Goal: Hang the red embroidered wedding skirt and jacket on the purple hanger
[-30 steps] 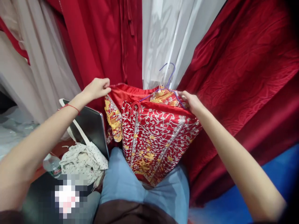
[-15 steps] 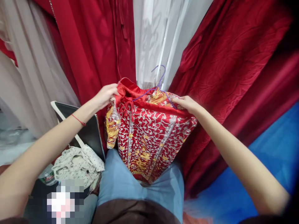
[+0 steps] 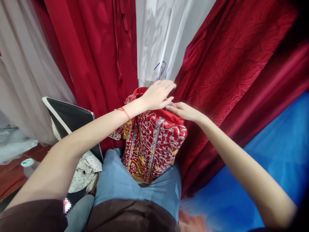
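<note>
A red garment (image 3: 154,141) embroidered in silver and gold hangs over my knees on a purple hanger (image 3: 161,68). My left hand (image 3: 157,94) has a red string at its wrist. It lies on the top of the garment near the hanger hook, with its fingers together and curled over the cloth. My right hand (image 3: 183,111) touches the garment's top edge just right of it, its fingers pinching the fabric. The two hands almost meet.
Red curtains (image 3: 96,48) and white sheer cloth (image 3: 159,35) hang behind. A laptop (image 3: 70,119), a dotted cloth bag (image 3: 84,170) and a bottle (image 3: 29,164) lie to the left. Blue floor covering (image 3: 265,161) is at the right. My blue trousers (image 3: 135,190) are below.
My left hand has swept right from the garment's left edge to its top centre, folding the left side in. The garment now looks narrower. The view shifted left.
</note>
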A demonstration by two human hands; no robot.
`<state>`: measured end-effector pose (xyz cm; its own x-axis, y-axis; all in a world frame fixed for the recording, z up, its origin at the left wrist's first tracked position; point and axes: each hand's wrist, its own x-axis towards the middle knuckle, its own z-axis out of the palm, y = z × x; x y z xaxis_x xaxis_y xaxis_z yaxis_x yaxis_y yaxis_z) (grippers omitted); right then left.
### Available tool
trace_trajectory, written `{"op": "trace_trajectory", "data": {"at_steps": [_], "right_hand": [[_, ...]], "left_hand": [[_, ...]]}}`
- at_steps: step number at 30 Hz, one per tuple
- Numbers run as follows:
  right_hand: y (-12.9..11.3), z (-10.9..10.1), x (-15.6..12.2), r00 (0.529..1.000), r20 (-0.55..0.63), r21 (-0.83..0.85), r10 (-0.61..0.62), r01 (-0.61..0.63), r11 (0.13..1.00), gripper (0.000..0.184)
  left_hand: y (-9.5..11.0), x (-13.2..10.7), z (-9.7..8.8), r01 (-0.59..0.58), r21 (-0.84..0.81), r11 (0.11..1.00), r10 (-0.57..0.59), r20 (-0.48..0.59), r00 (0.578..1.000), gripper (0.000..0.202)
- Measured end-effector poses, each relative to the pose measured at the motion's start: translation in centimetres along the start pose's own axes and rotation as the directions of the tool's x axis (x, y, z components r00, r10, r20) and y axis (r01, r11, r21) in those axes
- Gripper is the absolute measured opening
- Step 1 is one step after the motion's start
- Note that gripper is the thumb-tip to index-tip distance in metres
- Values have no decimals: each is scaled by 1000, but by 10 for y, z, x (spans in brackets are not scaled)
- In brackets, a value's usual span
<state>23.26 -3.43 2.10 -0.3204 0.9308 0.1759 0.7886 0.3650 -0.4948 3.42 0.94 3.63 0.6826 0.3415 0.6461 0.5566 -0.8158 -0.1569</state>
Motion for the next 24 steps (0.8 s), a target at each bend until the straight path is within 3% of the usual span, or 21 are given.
{"op": "trace_trajectory", "data": {"at_steps": [3, 5, 9, 12, 16, 17, 19, 22, 24], "right_hand": [[12, -11, -2, 998, -67, 15, -17, 18, 1000, 58], [30, -27, -6, 978, -208, 64, 14, -1, 998, 54], [65, -51, -11, 837, -543, 41, 72, -59, 997, 45], [68, -44, -8, 766, -643, -152, 31, -168, 974, 40], [49, -10, 3, 692, -722, -331, 19, -370, 868, 31], [44, -1, 6, 689, -724, -331, 32, -388, 860, 29], [37, 12, 14, 751, -650, -240, 117, -350, 906, 21], [31, 21, 27, 880, -393, 155, 267, -223, 962, 12], [30, 21, 33, 910, -295, 394, 292, -162, 905, 14]], "left_hand": [[-2, 20, 25, 84, 13, 996, -84, 59, 995, 55], [-8, 29, 34, 138, 49, 989, -143, 122, 982, 53], [-20, 42, 37, 58, 40, 998, -65, 211, 975, 47], [-24, 46, 38, 70, 18, 997, -73, 252, 965, 38], [-16, 41, 39, 261, 30, 965, -261, 188, 947, 35], [-12, 40, 38, 302, 47, 952, -306, 175, 936, 36], [-4, 39, 37, 342, 85, 936, -351, 170, 921, 36], [5, 42, 37, 363, 116, 924, -379, 166, 911, 35], [6, 44, 39, 371, 119, 921, -386, 156, 909, 34]]}}
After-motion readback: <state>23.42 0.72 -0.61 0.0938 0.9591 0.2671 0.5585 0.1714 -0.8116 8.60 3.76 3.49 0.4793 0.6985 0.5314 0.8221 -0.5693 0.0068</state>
